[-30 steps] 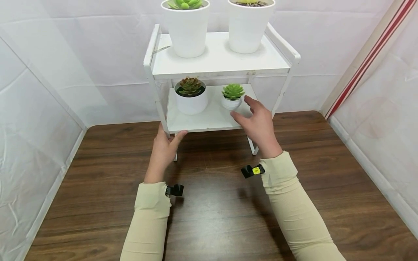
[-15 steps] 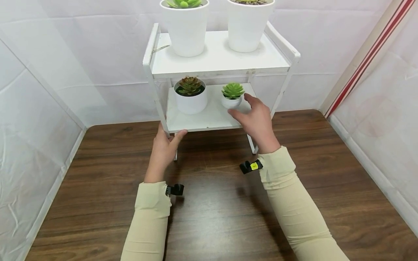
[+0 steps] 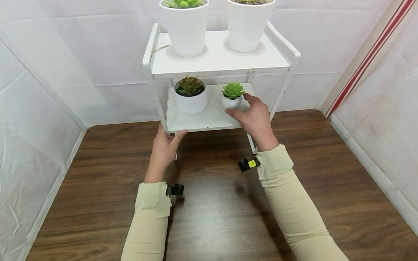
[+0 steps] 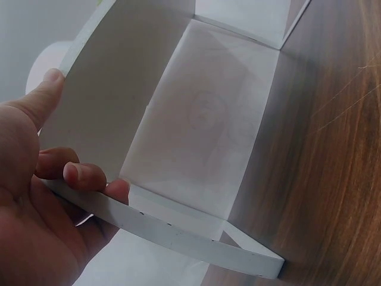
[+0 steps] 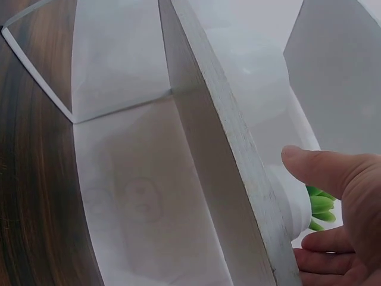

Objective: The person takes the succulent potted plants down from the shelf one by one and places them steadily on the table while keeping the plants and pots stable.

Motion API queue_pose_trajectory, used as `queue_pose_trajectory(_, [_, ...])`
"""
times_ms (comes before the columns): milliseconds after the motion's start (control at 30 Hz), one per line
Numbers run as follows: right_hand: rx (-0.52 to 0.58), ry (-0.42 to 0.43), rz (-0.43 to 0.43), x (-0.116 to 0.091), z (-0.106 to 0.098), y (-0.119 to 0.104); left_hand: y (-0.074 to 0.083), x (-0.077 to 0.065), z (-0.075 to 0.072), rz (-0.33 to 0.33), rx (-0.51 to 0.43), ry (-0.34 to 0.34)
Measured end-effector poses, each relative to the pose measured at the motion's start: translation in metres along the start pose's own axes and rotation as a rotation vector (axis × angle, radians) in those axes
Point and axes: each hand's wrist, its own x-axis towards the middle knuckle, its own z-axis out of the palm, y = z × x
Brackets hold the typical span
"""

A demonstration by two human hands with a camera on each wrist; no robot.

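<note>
A small green succulent in a white ribbed pot stands upright on the lower shelf. My right hand is at its right front, thumb before the pot and fingers by its right side. In the right wrist view the thumb is straight and the pot lies between thumb and fingers; whether they touch it cannot be told. My left hand grips the front left leg of the white two-tier rack just under the lower shelf. Its fingers curl round the leg in the left wrist view, the thumb lying along the shelf edge.
Left of the small succulent sits a reddish succulent in a wider white pot. Two tall white pots, one at left and another at right, stand on the upper shelf. The rack is on a brown wooden table before white sheeting.
My right hand has edged left and slightly forward, its thumb and index finger coming closer round the small pot. The left hand keeps its grip on the leg, and the pots have not moved.
</note>
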Motion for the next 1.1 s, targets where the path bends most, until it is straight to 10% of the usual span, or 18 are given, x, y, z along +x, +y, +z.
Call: queue_pose_trajectory(1100, [-0.014,-0.078,0.068,0.022,0.004,-0.001,-0.001,0.001,0.001,0.014,-0.009,0.001])
